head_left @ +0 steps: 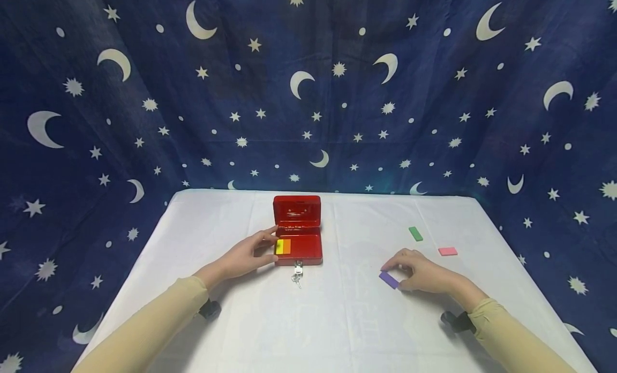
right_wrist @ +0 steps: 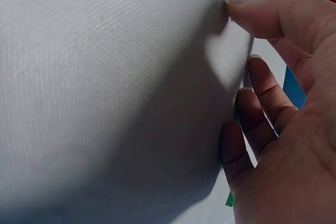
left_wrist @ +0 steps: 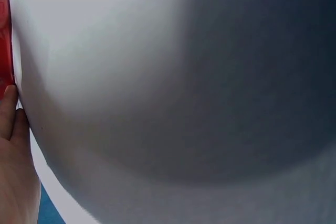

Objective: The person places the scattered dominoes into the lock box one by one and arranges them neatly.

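Note:
A red metal cash box [head_left: 306, 247] stands with its lid up. In its left part lie a yellow block [head_left: 279, 247] and an orange block [head_left: 287, 246], side by side. My left hand [head_left: 248, 254] rests against the box's left side, thumb near the front corner and extended fingers farther back; the left wrist view shows fingertips [left_wrist: 9, 98] at the red edge. At the right, my right hand [head_left: 424, 272] holds a purple block [head_left: 389, 280] low over the cloth between thumb and index finger. In the right wrist view the thumb [right_wrist: 247, 11] partly covers that block.
Keys [head_left: 297, 279] hang from the lock at the box's front. Beyond my right hand lie a green block [head_left: 415, 233] and a pink block [head_left: 448, 251]. A white cloth [head_left: 356, 330] covers the table, and a dark blue curtain [head_left: 270, 158] with moons and stars surrounds it.

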The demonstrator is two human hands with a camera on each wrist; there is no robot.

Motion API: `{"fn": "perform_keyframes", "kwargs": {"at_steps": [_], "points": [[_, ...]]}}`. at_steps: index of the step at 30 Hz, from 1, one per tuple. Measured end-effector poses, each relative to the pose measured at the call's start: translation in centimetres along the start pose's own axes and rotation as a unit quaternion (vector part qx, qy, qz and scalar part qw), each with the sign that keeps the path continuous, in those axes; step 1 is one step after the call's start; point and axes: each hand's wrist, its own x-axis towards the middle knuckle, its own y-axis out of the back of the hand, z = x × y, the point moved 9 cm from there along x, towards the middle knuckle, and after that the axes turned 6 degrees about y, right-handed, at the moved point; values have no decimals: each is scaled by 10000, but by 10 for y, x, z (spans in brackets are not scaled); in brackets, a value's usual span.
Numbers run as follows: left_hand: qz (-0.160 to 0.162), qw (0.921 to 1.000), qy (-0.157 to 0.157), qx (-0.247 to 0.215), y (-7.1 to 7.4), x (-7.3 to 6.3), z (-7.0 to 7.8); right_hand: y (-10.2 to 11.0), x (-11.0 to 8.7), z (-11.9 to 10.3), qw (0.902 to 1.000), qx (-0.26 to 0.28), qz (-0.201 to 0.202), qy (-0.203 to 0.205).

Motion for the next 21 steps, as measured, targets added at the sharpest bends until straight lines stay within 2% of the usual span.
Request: {"fn": "perform_keyframes", "kwargs": {"at_steps": [10,21], "points": [[-8,9999,121,-50,0,1,-1,0,0,0,9999,-100,128,-36],[8,9999,157,-13,0,2,-3,-1,-1,4,9998,165,120,-10]]}}
